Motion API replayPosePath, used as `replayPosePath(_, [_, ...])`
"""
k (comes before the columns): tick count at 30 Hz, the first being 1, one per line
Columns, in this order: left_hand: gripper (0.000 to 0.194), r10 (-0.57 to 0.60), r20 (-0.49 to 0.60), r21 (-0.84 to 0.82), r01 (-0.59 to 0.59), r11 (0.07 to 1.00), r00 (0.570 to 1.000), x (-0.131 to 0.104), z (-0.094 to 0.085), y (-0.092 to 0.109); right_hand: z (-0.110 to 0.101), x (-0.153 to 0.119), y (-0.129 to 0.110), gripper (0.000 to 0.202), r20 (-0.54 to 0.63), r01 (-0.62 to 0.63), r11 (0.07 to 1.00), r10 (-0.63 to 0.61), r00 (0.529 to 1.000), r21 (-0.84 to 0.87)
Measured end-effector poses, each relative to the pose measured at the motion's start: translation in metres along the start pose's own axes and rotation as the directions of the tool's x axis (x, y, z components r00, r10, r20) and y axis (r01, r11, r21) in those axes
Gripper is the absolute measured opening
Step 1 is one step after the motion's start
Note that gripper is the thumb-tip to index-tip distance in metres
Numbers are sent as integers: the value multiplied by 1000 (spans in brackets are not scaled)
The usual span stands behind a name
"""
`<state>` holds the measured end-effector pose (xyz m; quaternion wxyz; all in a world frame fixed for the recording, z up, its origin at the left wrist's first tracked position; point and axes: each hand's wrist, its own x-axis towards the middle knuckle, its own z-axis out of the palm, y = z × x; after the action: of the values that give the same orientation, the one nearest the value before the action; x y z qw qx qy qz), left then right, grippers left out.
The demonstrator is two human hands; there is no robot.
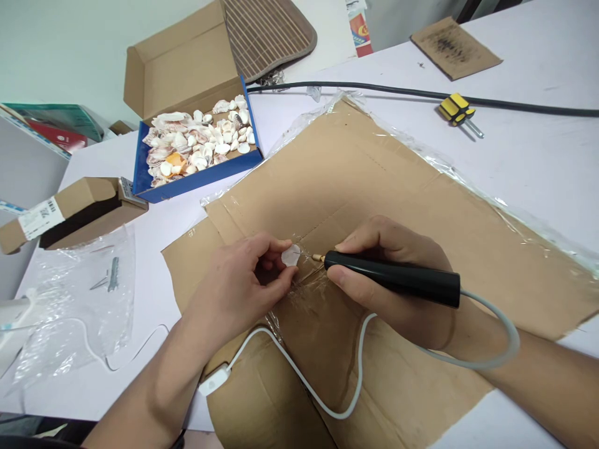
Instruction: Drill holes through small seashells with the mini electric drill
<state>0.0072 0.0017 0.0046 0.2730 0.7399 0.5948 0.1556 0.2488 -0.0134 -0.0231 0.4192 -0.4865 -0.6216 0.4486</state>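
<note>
We pinch a shell (pixel 291 256) in our left grip (pixel 243 273) and hold a drill (pixel 393 275) in our right grip (pixel 406 242), bit (pixel 306 254) at the shell. Cardboard (pixel 397 181) lies beneath both, a box of shells (pixel 206 180) beyond the left, a screwdriver (pixel 455 110) beyond the right.

1 small, white, rounded shell (pixel 291 255), left; 1 black, cylindrical hand drill (pixel 397 276), right, brass-coloured chuck (pixel 318 257) leftward, bit at shell.

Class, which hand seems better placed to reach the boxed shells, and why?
Probably the left hand: it is nearer the shells and pinches only a small white piece, while the right hand holds the drill.
</note>
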Motion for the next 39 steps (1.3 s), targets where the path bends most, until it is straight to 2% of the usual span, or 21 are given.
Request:
replayPosePath(18, [20, 32, -14, 8, -32, 999, 999, -1, 0, -1, 0, 1, 2, 16, -4, 36, 999, -36, 999, -2])
replayPosePath(39, [20, 51, -28, -13, -51, 999, 998, 0, 1, -2, 0, 0, 1, 15, 2, 20, 1000, -20, 1000, -9])
